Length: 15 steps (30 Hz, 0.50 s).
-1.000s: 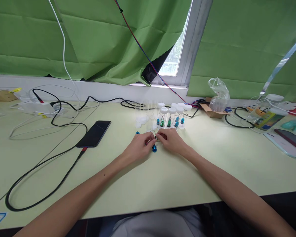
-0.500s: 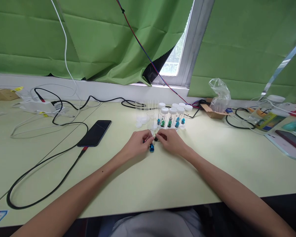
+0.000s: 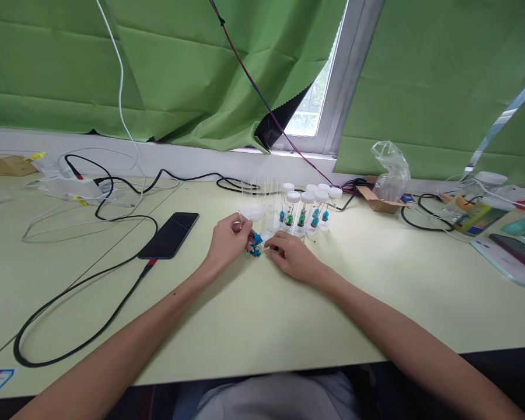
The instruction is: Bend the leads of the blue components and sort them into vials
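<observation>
My left hand (image 3: 231, 238) is closed in a pinch on a small blue part with thin wire leads. A cluster of small blue parts (image 3: 256, 245) shows at its fingertips; how they are joined I cannot make out. Close beside it, my right hand (image 3: 295, 255) has its fingers curled together. A thin pale piece shows at its fingertips, with something dark partly hidden inside the grip. Just beyond the hands stands a clear open tube (image 3: 268, 214). To its right are several white-capped clear tubes (image 3: 306, 205), holding blue or green parts on thin wires.
A black phone (image 3: 169, 236) on a charging cable (image 3: 109, 326) lies to the left. Behind the hands are several clear tubes (image 3: 254, 188) and white caps. At the back right sits a cardboard box (image 3: 381, 201) with a plastic bag; another phone (image 3: 516, 254) lies far right.
My left hand has moved left and slightly up, bringing the blue parts with it. My right hand has shifted slightly down and left. The fingertips are farther apart, and more blue pieces show.
</observation>
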Each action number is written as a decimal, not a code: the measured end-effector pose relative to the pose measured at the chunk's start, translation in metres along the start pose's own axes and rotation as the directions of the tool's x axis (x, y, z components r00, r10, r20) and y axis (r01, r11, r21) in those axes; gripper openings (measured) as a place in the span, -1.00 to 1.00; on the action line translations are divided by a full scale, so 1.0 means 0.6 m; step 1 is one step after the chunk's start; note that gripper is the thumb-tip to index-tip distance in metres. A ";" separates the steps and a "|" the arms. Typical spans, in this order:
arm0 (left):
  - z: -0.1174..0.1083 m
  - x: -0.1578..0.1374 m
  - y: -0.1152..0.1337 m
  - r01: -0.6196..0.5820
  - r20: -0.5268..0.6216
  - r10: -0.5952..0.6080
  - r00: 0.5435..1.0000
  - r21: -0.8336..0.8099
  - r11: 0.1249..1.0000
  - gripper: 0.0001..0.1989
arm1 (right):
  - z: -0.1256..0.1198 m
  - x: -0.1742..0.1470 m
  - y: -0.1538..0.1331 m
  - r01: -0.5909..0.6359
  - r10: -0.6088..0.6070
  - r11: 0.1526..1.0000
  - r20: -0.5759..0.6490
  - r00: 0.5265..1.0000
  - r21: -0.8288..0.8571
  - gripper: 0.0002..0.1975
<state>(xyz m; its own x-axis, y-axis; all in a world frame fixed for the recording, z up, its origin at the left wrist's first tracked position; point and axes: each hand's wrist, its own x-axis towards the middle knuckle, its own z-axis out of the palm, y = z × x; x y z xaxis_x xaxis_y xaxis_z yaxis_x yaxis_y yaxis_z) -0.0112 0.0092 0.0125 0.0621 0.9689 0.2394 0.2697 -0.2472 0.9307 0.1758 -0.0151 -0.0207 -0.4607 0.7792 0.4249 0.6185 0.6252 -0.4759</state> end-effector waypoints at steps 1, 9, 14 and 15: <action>0.000 0.001 -0.002 0.007 -0.005 -0.007 1.000 0.000 1.000 -0.72 | 0.002 0.000 0.001 0.005 -0.005 1.000 0.011 1.000 -0.008 -0.85; 0.003 -0.003 0.001 0.055 0.025 -0.055 0.998 -0.002 0.998 -0.73 | 0.014 0.004 0.004 -0.019 0.021 0.999 0.054 0.998 -0.036 -0.89; 0.003 -0.007 0.008 0.084 0.051 -0.085 0.995 0.016 0.996 -0.73 | 0.013 0.005 0.001 -0.038 0.042 0.998 0.064 0.997 -0.052 -0.88; 0.002 -0.007 0.008 0.080 0.055 -0.081 0.995 0.025 0.996 -0.73 | 0.013 0.005 0.001 -0.037 0.041 0.998 0.066 0.997 -0.053 -0.88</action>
<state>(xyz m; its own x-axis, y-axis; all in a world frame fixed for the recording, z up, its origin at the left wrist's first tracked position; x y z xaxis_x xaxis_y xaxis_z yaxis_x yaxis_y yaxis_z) -0.0088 0.0043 0.0155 0.0931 0.9847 0.1471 0.2981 -0.1685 0.9395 0.1700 -0.0123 -0.0257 -0.4764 0.8052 0.3533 0.6683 0.5927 -0.4496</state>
